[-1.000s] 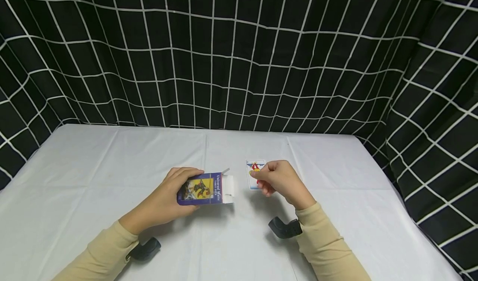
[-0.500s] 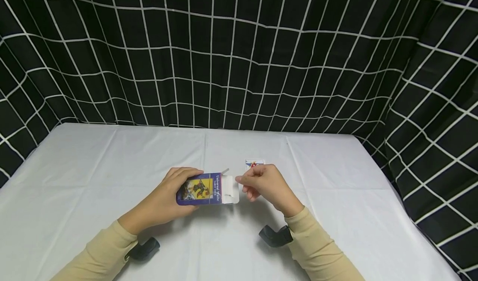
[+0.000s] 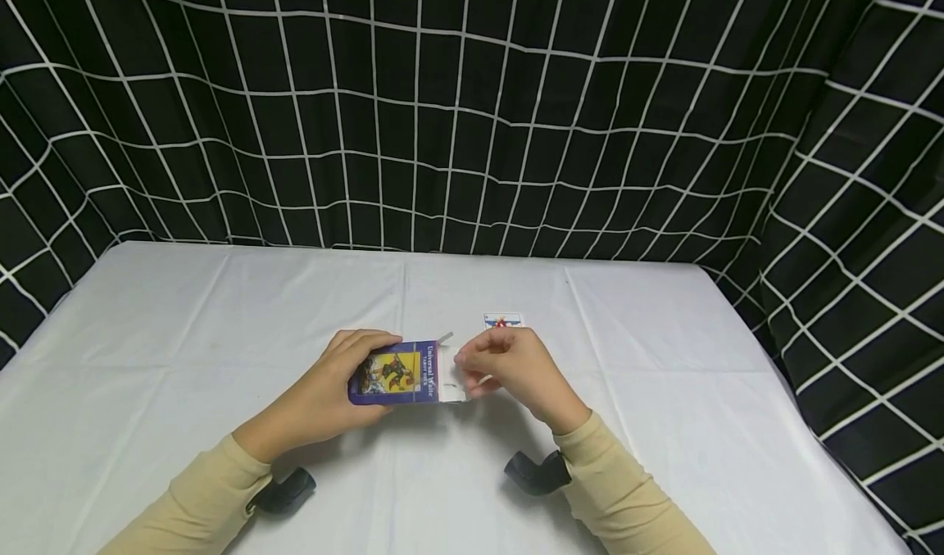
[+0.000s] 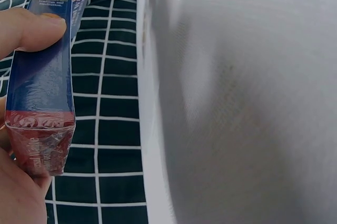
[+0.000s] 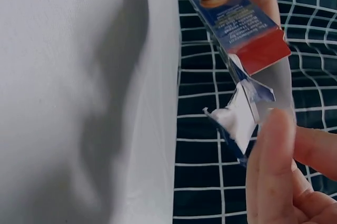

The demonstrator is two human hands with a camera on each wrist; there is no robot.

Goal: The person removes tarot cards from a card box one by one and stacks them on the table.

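Observation:
In the head view my left hand (image 3: 313, 399) grips a blue-purple tarot card box (image 3: 394, 373) held above the table, its open end facing right. In the left wrist view the thumb presses the narrow blue side of the box (image 4: 42, 76). My right hand (image 3: 519, 370) is at the white flap (image 3: 448, 375) of the box, thumb and fingertips pinching its edge. The right wrist view shows the torn-looking flaps (image 5: 242, 113) folded out beyond a red end face (image 5: 263, 50). Behind the right hand lies a card (image 3: 503, 320) with a coloured picture, mostly covered by the hand.
A white cloth (image 3: 243, 309) covers the table. Black curtains with a white grid (image 3: 442, 129) stand along its back and sides. Dark wrist-worn devices (image 3: 288, 493) stick out from both sleeves.
My right hand has moved left from the card to the box's open flap, and its fingertips now meet the flap. The left hand and box have barely moved; the card stays on the table.

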